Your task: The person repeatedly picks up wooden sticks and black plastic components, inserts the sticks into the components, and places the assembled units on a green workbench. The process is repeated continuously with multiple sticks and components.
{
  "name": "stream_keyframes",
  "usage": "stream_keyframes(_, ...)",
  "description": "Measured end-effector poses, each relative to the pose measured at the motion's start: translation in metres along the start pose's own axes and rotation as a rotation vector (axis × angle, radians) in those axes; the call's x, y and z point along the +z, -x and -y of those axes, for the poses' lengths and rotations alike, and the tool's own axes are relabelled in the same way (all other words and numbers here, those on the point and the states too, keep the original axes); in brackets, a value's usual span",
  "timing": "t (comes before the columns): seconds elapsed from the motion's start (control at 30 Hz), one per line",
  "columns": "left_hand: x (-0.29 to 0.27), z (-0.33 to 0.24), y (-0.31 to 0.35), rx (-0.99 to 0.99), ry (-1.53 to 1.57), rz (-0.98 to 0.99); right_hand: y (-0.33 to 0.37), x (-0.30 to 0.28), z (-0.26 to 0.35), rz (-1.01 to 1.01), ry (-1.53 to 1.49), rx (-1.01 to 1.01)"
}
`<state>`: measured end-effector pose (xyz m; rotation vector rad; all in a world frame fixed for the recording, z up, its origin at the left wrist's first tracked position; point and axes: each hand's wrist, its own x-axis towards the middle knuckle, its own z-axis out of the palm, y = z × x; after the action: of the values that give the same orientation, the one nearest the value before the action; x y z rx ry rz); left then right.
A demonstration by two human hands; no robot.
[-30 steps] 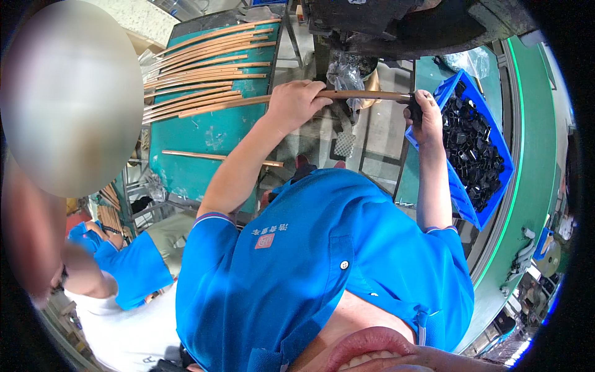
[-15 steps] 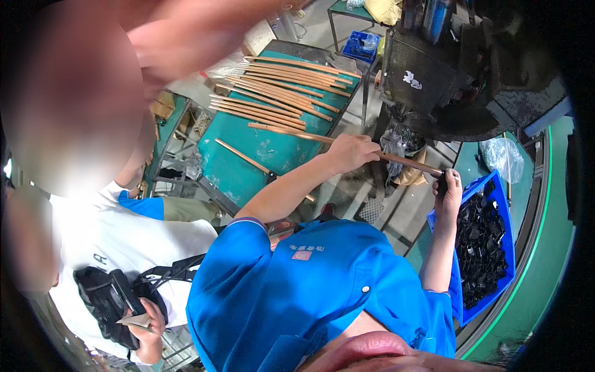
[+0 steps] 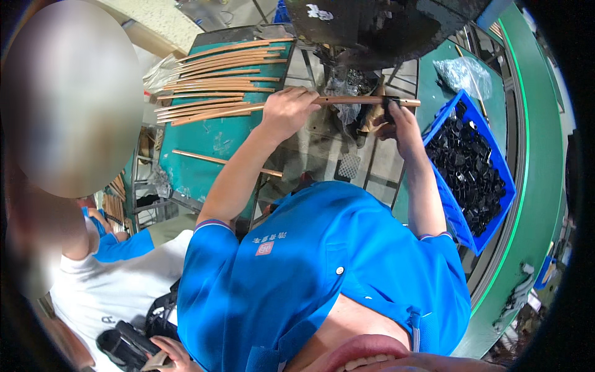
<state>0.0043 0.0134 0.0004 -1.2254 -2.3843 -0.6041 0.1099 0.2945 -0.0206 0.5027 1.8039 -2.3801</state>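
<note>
My left hand [image 3: 290, 113] is closed around a long copper-coloured tube [image 3: 350, 100], held roughly level in front of my chest. Small holes show along its right part. Around the tube, a little in from its right end, sits a black plastic piece [image 3: 390, 108]. My right hand [image 3: 401, 127] grips that piece with thumb and fingers from below; the bare tube end sticks out past it. The tube's left part passes over a green table [image 3: 201, 183], where several like tubes [image 3: 226, 71] lie side by side. One separate tube [image 3: 207, 157] lies nearer me.
A blue bin [image 3: 451, 209] full of small black parts [image 3: 468, 167] stands by my right forearm. Beyond it lies a clear plastic bag [image 3: 465, 77]. A dark machine [image 3: 396, 31] stands ahead. At left, a person in a white shirt [image 3: 124, 285] stands close, holding something black.
The black piece, earlier at the tube's right end, now sits further in, with the end sticking out. The tube has turned from slanting to nearly level. My view has shifted right.
</note>
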Motion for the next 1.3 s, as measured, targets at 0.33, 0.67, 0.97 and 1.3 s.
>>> stream_keyframes(0.33,0.003,-0.009,-0.013,0.057,0.01,0.002,-0.013,0.095,-0.034,0.137,0.049,-0.053)
stream_keyframes(0.67,0.013,0.019,-0.007,0.089,0.008,0.013,-0.045,0.108,-0.058,0.183,0.065,-0.092)
stream_keyframes(0.97,0.028,0.041,-0.012,0.144,0.028,0.007,-0.053,0.117,-0.052,0.087,0.19,-0.193)
stream_keyframes(1.3,0.037,0.068,-0.054,0.221,-0.011,0.026,-0.072,0.122,-0.026,-0.165,0.26,-0.241)
